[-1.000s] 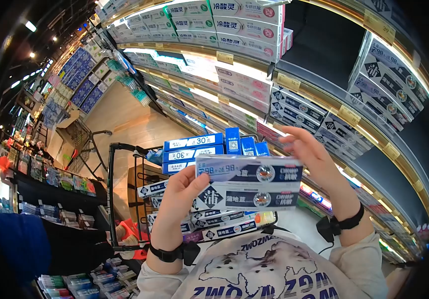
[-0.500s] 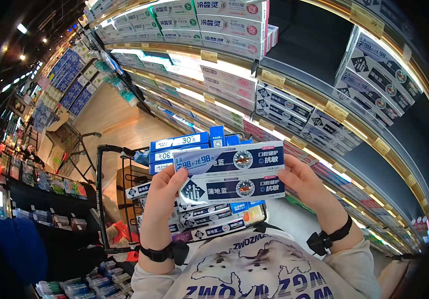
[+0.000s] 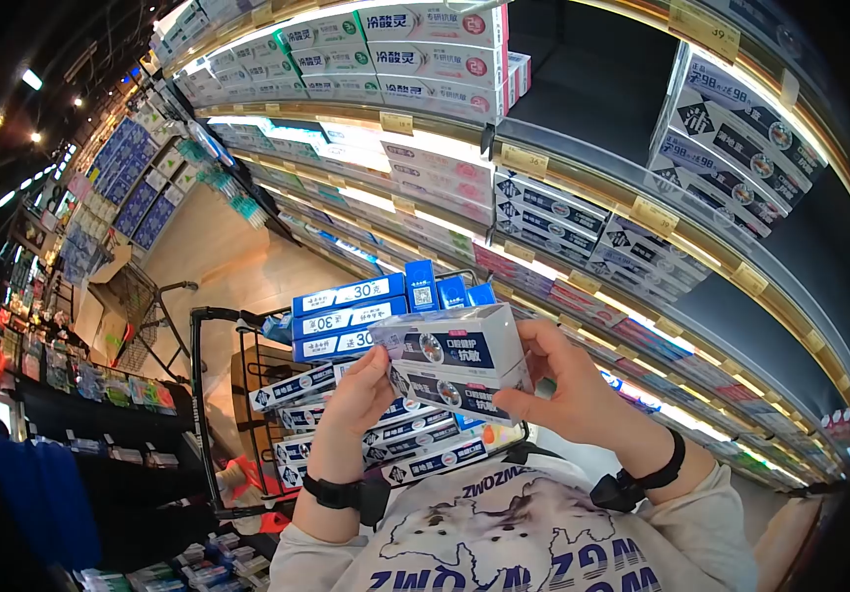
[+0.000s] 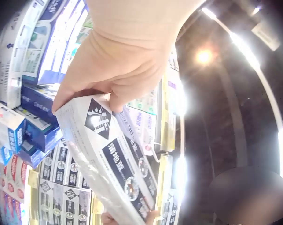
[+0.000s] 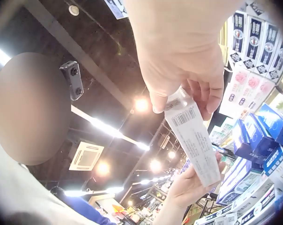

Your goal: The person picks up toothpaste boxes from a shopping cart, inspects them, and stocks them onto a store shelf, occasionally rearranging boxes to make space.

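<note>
Both hands hold a twin pack of dark-blue-and-white toothpaste boxes [image 3: 456, 363] in front of the chest, turned end-on toward the camera. My left hand [image 3: 364, 387] grips its left end [image 4: 100, 123], fingers curled round the edge. My right hand [image 3: 549, 381] pinches the right end [image 5: 186, 119], thumb on the near face. The pack hangs above a shopping cart [image 3: 210, 395] piled with the same navy boxes [image 3: 423, 442] and blue boxes [image 3: 346, 316].
Lit store shelves [image 3: 583, 178] curve up to the right, stocked with white and navy toothpaste boxes [image 3: 721, 148]; part of the top shelf is bare. A wood-floor aisle [image 3: 237, 257] runs off left past another trolley [image 3: 139, 296] and low displays.
The pack was held flat with its face to the camera; both hands have turned it end-on and lowered it. The right hand went from open beside it to gripping its end.
</note>
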Motion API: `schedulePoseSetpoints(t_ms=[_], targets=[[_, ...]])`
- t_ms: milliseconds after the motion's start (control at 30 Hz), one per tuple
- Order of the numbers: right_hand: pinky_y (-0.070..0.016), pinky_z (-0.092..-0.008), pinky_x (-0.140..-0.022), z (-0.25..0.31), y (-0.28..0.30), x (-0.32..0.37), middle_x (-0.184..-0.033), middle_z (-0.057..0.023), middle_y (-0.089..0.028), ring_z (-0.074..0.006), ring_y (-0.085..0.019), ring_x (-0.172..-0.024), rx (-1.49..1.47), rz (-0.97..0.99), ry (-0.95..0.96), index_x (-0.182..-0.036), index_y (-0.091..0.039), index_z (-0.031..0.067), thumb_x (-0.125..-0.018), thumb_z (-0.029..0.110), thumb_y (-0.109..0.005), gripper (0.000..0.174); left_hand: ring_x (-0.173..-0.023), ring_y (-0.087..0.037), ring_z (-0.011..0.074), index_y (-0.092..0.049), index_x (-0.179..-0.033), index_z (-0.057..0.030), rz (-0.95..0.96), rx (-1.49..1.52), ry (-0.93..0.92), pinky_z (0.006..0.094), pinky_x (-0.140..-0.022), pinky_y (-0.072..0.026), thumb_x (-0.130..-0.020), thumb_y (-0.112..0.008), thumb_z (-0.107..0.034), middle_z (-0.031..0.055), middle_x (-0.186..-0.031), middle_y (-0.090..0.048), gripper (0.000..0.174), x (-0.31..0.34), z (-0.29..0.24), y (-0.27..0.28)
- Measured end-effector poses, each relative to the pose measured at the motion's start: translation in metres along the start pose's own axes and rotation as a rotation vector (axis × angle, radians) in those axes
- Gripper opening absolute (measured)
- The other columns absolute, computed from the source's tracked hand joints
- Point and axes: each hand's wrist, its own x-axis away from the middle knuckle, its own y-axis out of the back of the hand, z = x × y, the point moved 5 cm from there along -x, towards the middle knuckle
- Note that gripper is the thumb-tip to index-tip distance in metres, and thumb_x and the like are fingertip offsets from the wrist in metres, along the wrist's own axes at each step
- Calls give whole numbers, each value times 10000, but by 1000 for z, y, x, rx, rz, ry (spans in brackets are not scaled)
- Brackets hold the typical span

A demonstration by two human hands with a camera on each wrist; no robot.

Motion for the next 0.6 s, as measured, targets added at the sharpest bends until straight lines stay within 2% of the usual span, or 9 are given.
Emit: schedulePoseSetpoints(t_ms=[67,100,133,167,200,233,367,467,600], targets=[[-485,-304,-740,-1,5,3,-1126,-126,-619,-187,-627,-896,47,2,-40,-1315,-428,34,-821,203,-746,612,-1232,-516,238,-457,-1342,-10,-121,-67,-150,438,-1050,-393,-1009,-477,-312,109,-1329,-551,450,4,-8,-4],[-479,-318,-796,-5,10,4,-1155,-130,-611,-203,-614,-956,138,-19,23,-1329,-424,48,-822,164,-727,602,-1253,-491,225,-427,-1370,-17,-136,40,-123,401,-1058,-385,-1011,-461,-131,131,-1357,-512,378,2,-9,-2],[-473,-332,-852,-8,15,5,-1184,-134,-604,-219,-601,-1016,227,-40,85,-1344,-421,62,-823,124,-708,598,-1253,-491,225,-427,-1370,-17,-134,41,-127,401,-1058,-385,-1011,-461,-131,131,-1357,-512,378,5,-13,-2],[-473,-332,-852,-11,17,5,-1184,-134,-604,-219,-601,-1016,230,-37,87,-1344,-421,62,-823,124,-708,598,-1264,-483,226,-414,-1380,-11,-69,-87,-291,395,-1067,-374,-976,-491,-88,137,-1376,-496,418,14,-26,-8],[-439,-355,-948,-14,18,5,-1258,-125,-565,-222,-563,-1125,167,-16,89,-1343,-433,57,-828,46,-673,568,-1275,-476,227,-401,-1390,-4,-3,-215,-453,389,-1077,-362,-942,-521,-45,143,-1396,-480,466,24,-40,-21],[-405,-377,-1045,-15,19,6,-1333,-116,-527,-225,-525,-1235,103,4,89,-1342,-445,52,-833,-33,-639,550,-1292,-462,227,-388,-1401,4,-41,-259,-430,383,-1088,-344,-877,-549,11,155,-1432,-446,549,31,-47,-22],[-338,-393,-1127,-13,18,6,-1360,-115,-496,-252,-461,-1318,44,22,125,-1370,-417,79,-800,-139,-550,625,-1332,-429,244,-448,-1355,-15,-20,-431,-548,382,-1095,-343,-845,-604,26,164,-1426,-454,535,47,-64,-43],[-370,-373,-1082,-16,21,7,-1418,-107,-464,-223,-475,-1297,74,11,132,-1351,-444,66,-830,-112,-598,572,-1357,-401,252,-471,-1335,-28,7,-512,-594,386,-1104,-337,-826,-640,26,167,-1407,-474,539,50,-66,-47],[-402,-371,-1075,-22,20,6,-1341,-116,-502,-206,-514,-1249,54,-16,174,-1421,-380,77,-857,-97,-554,615,-1198,-529,212,-449,-1357,-23,-29,-506,-557,338,-987,-429,-840,-658,4,152,-1271,-571,558,55,-68,-57]])
